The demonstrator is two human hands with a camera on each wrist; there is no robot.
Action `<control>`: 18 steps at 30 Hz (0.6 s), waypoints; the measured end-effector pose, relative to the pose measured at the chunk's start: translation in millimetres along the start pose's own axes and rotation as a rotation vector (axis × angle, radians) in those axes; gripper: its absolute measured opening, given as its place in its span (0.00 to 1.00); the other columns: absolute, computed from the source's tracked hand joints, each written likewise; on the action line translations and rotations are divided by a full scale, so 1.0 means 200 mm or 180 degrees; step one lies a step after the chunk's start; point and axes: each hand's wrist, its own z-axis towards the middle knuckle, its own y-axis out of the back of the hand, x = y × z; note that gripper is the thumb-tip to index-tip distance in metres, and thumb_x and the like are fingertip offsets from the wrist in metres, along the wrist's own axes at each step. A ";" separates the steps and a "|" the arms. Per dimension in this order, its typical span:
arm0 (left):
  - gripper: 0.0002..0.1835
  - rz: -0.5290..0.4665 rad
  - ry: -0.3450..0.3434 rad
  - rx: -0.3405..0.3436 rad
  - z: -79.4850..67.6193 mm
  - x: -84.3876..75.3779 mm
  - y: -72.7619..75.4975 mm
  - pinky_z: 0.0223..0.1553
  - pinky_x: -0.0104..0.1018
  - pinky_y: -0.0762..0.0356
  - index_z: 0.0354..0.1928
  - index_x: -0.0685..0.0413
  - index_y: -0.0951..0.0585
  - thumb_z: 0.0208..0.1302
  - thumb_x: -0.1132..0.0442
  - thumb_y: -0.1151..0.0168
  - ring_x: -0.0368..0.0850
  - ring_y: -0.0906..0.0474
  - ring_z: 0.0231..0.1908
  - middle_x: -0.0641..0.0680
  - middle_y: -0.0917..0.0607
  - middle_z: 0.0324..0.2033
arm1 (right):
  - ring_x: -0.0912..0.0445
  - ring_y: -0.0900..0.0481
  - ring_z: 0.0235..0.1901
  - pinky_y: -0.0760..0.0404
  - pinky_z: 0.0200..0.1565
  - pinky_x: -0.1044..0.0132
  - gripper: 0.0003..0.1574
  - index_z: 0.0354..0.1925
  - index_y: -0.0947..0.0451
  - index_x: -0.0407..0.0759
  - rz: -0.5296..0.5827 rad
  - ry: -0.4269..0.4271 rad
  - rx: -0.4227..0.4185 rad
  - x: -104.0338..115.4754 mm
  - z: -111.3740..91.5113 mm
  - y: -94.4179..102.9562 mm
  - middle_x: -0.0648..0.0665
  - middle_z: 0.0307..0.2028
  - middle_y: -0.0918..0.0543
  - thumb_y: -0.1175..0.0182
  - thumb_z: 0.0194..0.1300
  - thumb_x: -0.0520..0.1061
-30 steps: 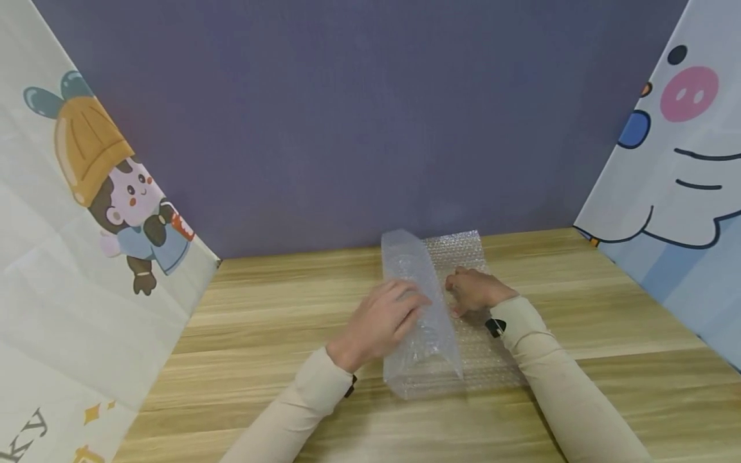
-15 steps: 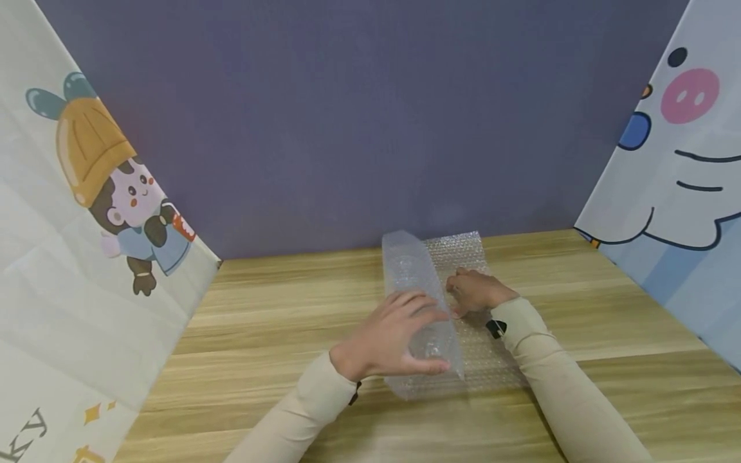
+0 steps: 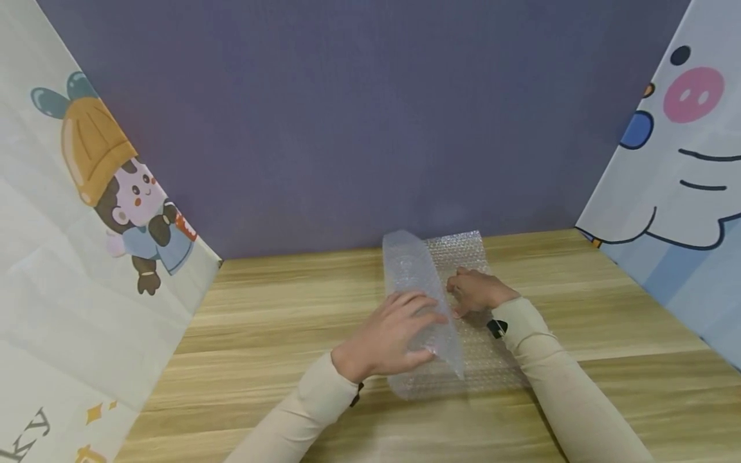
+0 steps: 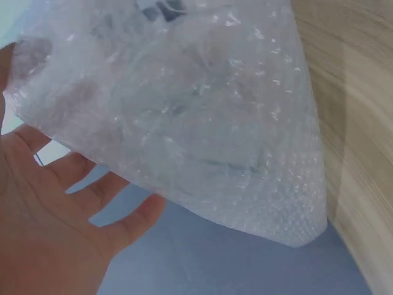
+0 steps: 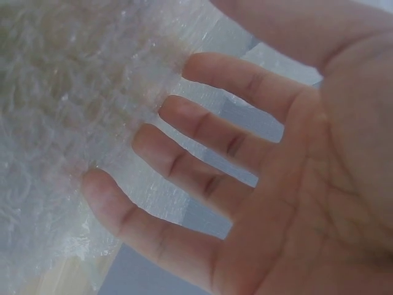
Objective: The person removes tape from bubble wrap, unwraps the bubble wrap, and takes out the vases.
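A sheet of clear bubble wrap [image 3: 457, 247] lies on the table, its left part folded over into a loose, raised flap [image 3: 408, 257]. My left hand [image 3: 384, 334] rests on the flap with fingers spread and slightly bent, the thumb near its lower front corner. In the left wrist view, the fingers [image 4: 126, 230] reach the wrap's edge and part of the thumb shows blurred through the film. My right hand [image 3: 477, 289] presses its fingertips on the flat part of the sheet, right beside the flap's edge. The right wrist view shows these fingers [image 5: 202, 178] extended and apart.
The wood-grain table [image 3: 278, 308] runs back to a dark purple-grey panel [image 3: 324, 128]. White printed side panels stand at both sides, with a cartoon child [image 3: 139, 206] on the left one and a pink snout [image 3: 693, 95] on the right one.
My left hand has slid right and toward me along the flap; its fingers spread, then the thumb drew back in. My right hand and the bubble wrap stay nearly where they were.
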 end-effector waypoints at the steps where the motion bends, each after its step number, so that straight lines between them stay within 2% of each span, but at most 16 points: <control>1: 0.24 0.0014 0.0008 -0.0026 0.00 0.00 0.00 0.75 0.49 0.35 0.64 0.38 0.21 0.68 0.45 0.38 0.48 0.32 0.72 0.49 0.23 0.68 | 0.43 0.18 0.49 0.16 0.47 0.44 0.32 0.55 0.19 0.44 -0.0013 -0.0001 0.0001 0.00 0.00 0.00 0.39 0.52 0.21 0.21 0.54 0.51; 7: 0.22 -0.0065 0.0099 -0.0139 0.00 0.01 0.03 0.76 0.50 0.37 0.66 0.40 0.22 0.75 0.45 0.46 0.50 0.32 0.71 0.51 0.24 0.69 | 0.42 0.19 0.49 0.16 0.47 0.44 0.32 0.54 0.19 0.44 -0.0061 0.0022 -0.0035 -0.01 0.01 0.01 0.40 0.52 0.21 0.21 0.53 0.51; 18: 0.24 -0.0081 0.0152 -0.0217 -0.01 0.01 0.04 0.76 0.50 0.36 0.70 0.40 0.26 0.74 0.51 0.47 0.50 0.33 0.72 0.52 0.26 0.71 | 0.45 0.19 0.46 0.17 0.43 0.47 0.30 0.54 0.19 0.44 -0.0078 0.0065 -0.0054 0.00 -0.01 0.01 0.41 0.50 0.21 0.22 0.52 0.46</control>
